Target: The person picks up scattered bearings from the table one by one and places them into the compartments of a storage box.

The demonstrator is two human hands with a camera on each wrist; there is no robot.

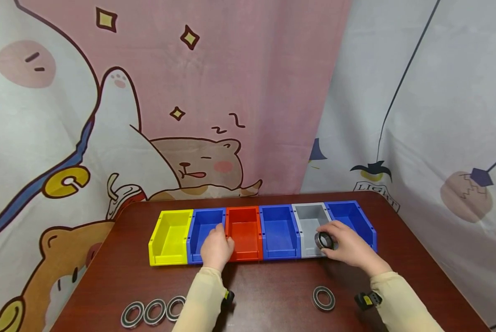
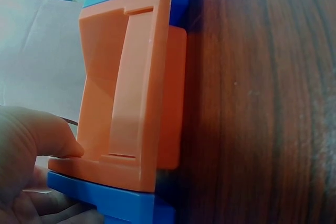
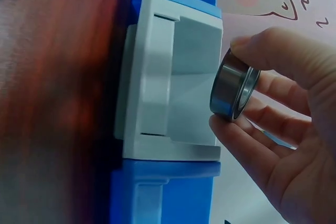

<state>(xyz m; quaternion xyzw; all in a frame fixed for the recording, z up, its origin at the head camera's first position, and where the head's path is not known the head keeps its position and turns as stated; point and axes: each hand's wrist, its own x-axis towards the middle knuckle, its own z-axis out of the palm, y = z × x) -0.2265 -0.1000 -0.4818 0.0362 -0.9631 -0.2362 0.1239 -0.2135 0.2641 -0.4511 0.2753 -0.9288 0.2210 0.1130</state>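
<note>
Far left and nearer the viewer than the red bin (image 1: pixel 246 255), three bearings (image 1: pixel 146 312) lie flat in a line on the tabletop (image 1: pixel 272 295), the third partly covered by the left sleeve (image 1: pixel 202 295); such spacing probably keeps each ring easy to pick up singly. Two bins left of the red bin stands the yellow bin (image 1: pixel 169 259), and directly left of it the near-left blue bin (image 1: pixel 194 258). The left hand (image 1: pixel 217 249) pinches the wall at the red bin's left edge, thumb on the red side and fingers on the blue, presumably to steady the row; it holds no bearing. Directly right of the red bin stands the middle blue bin (image 1: pixel 280 253), and beyond that the gray bin (image 1: pixel 307 252). Right of the red bin, over the gray bin's front opening, the held bearing (image 1: pixel 318 240) is gripped on edge by the right hand (image 1: pixel 349 244), its thumb and fingertips on the outer rim, a grasp that likely leaves the ring easy to release. To the right of the red bin and nearer the viewer, a loose bearing (image 1: pixel 315 299) lies flat. The end blue bin (image 1: pixel 349 213), farthest right of the red bin, closes the row.
</note>
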